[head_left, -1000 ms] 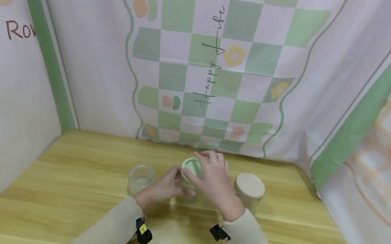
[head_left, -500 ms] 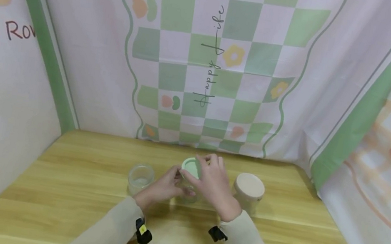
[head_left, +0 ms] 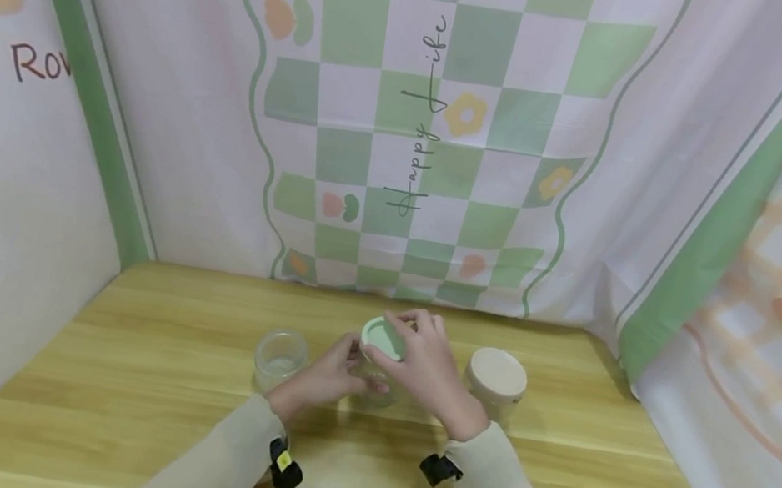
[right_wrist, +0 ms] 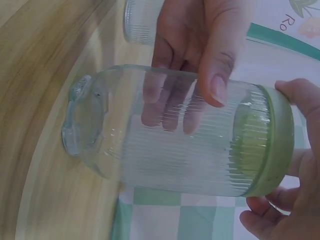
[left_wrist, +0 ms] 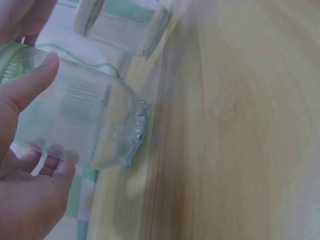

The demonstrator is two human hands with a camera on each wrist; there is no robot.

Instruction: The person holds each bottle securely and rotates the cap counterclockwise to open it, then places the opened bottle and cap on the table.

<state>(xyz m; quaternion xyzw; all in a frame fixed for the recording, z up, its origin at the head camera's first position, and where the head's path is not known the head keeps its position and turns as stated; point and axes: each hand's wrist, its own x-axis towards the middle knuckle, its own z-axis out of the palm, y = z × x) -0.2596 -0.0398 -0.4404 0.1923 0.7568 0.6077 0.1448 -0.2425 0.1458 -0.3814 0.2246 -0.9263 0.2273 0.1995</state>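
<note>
Your head camera shows your left hand (head_left: 326, 371) gripping the jar (right_wrist: 170, 155) and your right hand (head_left: 424, 365) pinching its green lid (head_left: 383, 337), midway between a lidless jar (head_left: 281, 356) and a capped jar (head_left: 497, 372), but only your wrist cameras clearly reveal the ribbed wall (left_wrist: 82, 95) and footed base (left_wrist: 139, 127).

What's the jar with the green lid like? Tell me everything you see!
The jar looks like clear glass or plastic, ribbed around its side, with little feet at its base. Nothing shows inside. Its green lid sits on top. It is roughly upright, between an open jar and a pale-lidded jar. The left hand grips its side; the right hand holds the lid's rim. I can't tell if its feet touch the table.
</note>
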